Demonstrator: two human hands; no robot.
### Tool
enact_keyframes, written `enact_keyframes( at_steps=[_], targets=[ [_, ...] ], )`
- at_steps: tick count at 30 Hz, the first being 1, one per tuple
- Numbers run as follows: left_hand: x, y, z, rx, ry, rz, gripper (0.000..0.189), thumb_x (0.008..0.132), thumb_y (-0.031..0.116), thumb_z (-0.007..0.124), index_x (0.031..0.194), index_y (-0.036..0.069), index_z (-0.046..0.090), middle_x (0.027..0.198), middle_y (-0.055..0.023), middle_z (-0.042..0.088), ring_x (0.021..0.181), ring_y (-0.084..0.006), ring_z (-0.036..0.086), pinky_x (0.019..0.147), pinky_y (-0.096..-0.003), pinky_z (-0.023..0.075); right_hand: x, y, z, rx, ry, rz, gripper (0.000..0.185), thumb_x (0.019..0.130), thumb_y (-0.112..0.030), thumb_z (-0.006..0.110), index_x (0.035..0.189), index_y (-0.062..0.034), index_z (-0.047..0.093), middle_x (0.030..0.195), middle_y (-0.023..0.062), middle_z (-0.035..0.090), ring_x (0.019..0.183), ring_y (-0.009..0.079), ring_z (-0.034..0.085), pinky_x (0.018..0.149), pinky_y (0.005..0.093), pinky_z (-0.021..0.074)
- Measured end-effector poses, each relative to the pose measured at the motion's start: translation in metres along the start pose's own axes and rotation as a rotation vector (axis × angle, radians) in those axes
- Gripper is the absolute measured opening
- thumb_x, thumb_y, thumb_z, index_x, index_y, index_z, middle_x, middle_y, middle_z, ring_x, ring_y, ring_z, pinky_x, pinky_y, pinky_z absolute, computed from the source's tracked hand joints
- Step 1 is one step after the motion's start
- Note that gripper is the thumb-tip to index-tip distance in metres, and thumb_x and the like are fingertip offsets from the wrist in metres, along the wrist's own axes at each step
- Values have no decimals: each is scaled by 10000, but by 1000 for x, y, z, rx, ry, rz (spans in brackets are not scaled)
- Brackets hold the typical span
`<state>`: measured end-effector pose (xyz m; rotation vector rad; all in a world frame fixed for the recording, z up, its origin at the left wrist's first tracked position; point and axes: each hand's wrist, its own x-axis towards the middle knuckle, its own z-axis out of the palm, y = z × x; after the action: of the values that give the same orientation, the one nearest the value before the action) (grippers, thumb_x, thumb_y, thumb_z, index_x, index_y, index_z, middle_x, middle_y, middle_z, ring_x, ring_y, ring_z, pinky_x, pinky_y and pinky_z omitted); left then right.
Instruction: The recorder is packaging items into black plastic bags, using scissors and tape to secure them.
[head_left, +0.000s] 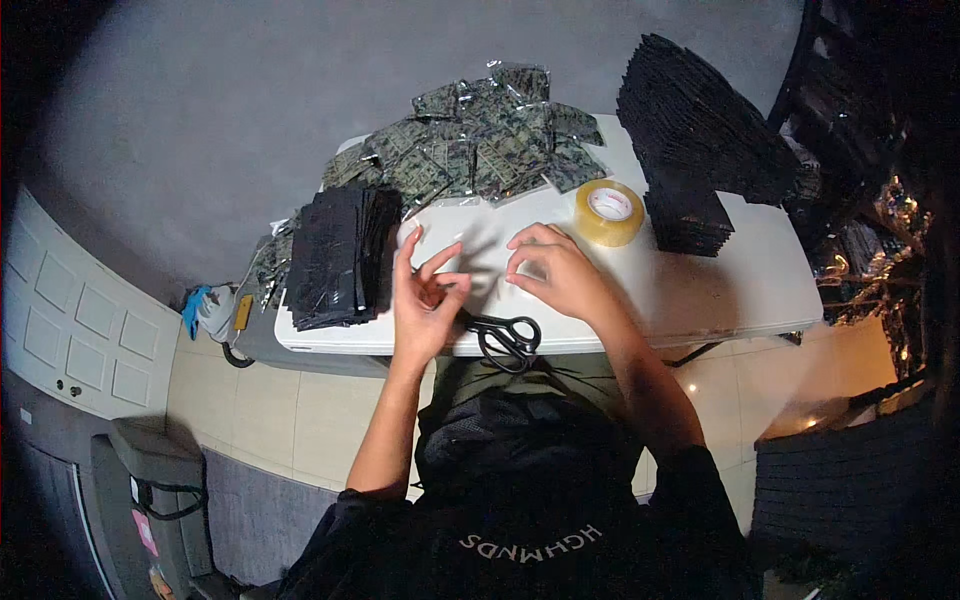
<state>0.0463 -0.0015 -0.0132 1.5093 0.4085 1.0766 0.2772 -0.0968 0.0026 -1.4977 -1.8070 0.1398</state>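
Note:
My left hand (429, 300) hovers over the front of the white table (525, 217), beside a stack of black plastic packets (330, 255). Its index and middle fingers are spread, while the thumb tip lies close to another finger; whether something thin and clear is between them cannot be made out. Facing it, my right hand (556, 270) has its fingers curved, with a gap between thumb and forefinger and nothing visible in it. Below the hands, black-handled scissors (510, 341) lie at the table's front edge, handles overhanging it. A roll of clear packing tape (611, 214) lies just beyond my right hand.
Clear-bagged camouflage fabric pieces (480, 142) are heaped along the back of the table. A tall fanned stack of black packets (690, 127) leans at the back right. More bagged camouflage pieces (270, 262) and a yellow object (243, 312) lie left of the table.

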Motion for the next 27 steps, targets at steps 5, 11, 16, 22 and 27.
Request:
enact_keyframes(
  at_steps=[5,11,16,22,27],
  targets=[
    [5,-6,30,85,-55,61,1004,868,-112,764,1671,134,213,1483,-195,605,1061,-150,694,914,-304,559,6,4,1,88,84,15,111,877,-181,819,931,-113,751,1193,94,677,1204,339,615,1059,455,474],
    [14,-13,41,114,-1,22,893,867,-175,692,1619,92,292,1366,-182,678,951,-128,722,965,-306,548,2,4,3,-35,130,23,182,873,-162,827,1014,-93,735,1280,123,643,1254,364,592,1083,440,466],
    [19,-20,31,86,46,92,837,892,-212,633,1598,74,285,1391,-242,656,959,-172,754,908,-304,578,-12,-33,9,-137,406,58,344,861,-179,822,1170,-141,677,1267,120,623,1232,381,575,1089,506,437],
    [19,-11,23,-92,32,-39,788,940,-197,575,1605,89,263,1442,-279,622,1069,-270,770,939,-341,598,-55,-74,23,-125,47,107,329,853,-190,827,1115,-73,667,1158,128,608,1090,367,627,967,476,524],
    [14,4,22,-121,37,-92,749,977,-151,538,1623,109,262,1494,-273,595,1144,-331,752,944,-368,602,-62,-74,39,-233,-63,140,373,841,-209,842,1138,-77,659,1100,130,593,1073,363,649,973,471,529]
  ],
)
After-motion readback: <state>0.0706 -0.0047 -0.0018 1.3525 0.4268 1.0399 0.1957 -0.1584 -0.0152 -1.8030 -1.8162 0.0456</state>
